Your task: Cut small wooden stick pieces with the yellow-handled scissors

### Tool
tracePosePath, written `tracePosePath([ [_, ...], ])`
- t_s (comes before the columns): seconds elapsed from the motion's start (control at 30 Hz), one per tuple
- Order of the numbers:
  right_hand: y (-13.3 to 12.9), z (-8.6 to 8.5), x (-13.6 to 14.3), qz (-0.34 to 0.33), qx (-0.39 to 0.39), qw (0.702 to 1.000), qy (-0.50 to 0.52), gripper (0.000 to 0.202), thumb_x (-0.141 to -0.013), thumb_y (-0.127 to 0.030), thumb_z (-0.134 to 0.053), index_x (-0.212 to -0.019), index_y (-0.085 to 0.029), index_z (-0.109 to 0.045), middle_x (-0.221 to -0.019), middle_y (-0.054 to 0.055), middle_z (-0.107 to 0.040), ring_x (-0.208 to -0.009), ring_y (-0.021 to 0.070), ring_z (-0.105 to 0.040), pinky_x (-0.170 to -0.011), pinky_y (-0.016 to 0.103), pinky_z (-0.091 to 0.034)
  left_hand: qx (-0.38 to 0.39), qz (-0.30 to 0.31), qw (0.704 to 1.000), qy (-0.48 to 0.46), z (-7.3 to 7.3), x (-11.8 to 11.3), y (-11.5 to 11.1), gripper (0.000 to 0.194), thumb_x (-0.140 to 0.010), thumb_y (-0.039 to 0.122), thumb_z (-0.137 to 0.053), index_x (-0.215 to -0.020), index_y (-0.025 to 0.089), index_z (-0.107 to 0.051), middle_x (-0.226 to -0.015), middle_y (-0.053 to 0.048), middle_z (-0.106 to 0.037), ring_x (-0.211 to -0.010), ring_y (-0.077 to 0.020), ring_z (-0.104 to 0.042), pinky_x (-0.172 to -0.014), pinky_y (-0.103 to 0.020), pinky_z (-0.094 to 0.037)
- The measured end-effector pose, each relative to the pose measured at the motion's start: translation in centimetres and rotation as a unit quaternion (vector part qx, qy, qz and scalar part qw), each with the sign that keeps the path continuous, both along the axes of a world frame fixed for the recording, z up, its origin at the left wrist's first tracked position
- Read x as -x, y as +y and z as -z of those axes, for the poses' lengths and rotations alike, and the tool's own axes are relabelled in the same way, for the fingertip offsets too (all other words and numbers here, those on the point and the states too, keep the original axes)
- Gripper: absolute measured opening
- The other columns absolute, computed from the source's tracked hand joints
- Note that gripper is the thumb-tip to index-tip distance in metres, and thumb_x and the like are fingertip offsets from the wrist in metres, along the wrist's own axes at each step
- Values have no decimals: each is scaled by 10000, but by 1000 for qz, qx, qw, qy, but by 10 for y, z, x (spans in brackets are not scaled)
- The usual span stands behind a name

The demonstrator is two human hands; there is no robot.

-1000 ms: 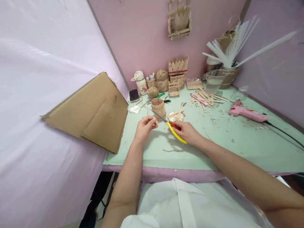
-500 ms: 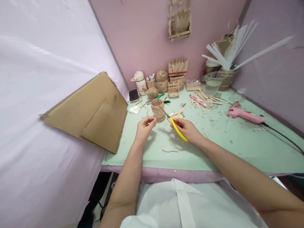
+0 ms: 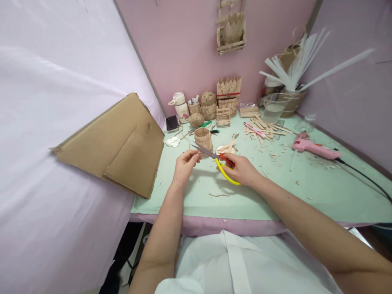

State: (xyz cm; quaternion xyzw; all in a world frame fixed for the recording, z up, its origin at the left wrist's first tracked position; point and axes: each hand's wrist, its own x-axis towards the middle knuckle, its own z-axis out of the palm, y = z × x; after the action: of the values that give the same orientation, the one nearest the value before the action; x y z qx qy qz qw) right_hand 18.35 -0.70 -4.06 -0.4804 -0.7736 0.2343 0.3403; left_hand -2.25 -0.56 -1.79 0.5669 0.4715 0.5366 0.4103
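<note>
My right hand [image 3: 240, 168] grips a pair of scissors [image 3: 225, 173] with yellow and red handles. Their metal blades point left, slightly parted, with the tips just above my left hand [image 3: 186, 163]. The fingers of that hand are pinched together; whatever small thing lies between them is too tiny to make out. Just behind the blades a small round cup of wooden sticks [image 3: 202, 138] stands upright on the table. Beside it, behind the scissors, lies a pale round piece [image 3: 226, 150] with stick bits on it.
A pink glue gun [image 3: 317, 148] with a black cord lies at right. Loose wooden sticks [image 3: 266, 127] and a pink cutter [image 3: 255, 130] lie behind. A twine ball [image 3: 196, 119], bottle [image 3: 180, 107] and phone [image 3: 172, 123] line the back left. Cardboard [image 3: 122, 143] leans at left.
The scissors have swung down and left, from pointing toward the cup's rim to lying across in front of it, their blades now parted near my left fingers. My left hand has barely moved.
</note>
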Motion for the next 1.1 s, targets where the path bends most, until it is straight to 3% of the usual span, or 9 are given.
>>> tracePosePath([
  [0.2, -1, -3, -4, -10, -48, 997, -67, 235, -776, -411, -533, -895, -212, -567, -657, -23, -531, -578, 115, -444, -535, 230, -279, -12, -4, 1000, -9, 2, 3, 1, 116, -724, 277, -604, -721, 162, -624, -622, 17, -528, -557, -74, -421, -546, -212, -346],
  [0.37, -2, -4, -4, -4, -61, 994, -89, 207, -776, -407, -529, -834, -209, -554, -662, -14, -544, -583, 121, -450, -529, 234, -269, -16, -2, 1000, -14, 5, 3, 3, 121, -721, 235, -579, -802, 173, -644, -635, 21, -505, -585, -83, -409, -573, -214, -340],
  [0.83, -1, -4, -4, -22, -46, 996, -79, 227, -779, -377, -533, -935, -216, -567, -668, -16, -547, -586, 126, -460, -543, 235, -294, -6, 4, 1000, -30, 7, 4, 3, 93, -725, 244, -576, -760, 175, -628, -634, 21, -480, -598, -88, -394, -593, -219, -335],
  [1.1, -2, -6, -4, -20, -34, 995, -89, 189, -776, -372, -535, -870, -211, -569, -659, -16, -547, -575, 122, -452, -536, 234, -289, -9, 8, 1000, -21, 7, 5, 4, 74, -725, 242, -577, -721, 174, -608, -620, 26, -463, -598, -88, -388, -592, -218, -329],
])
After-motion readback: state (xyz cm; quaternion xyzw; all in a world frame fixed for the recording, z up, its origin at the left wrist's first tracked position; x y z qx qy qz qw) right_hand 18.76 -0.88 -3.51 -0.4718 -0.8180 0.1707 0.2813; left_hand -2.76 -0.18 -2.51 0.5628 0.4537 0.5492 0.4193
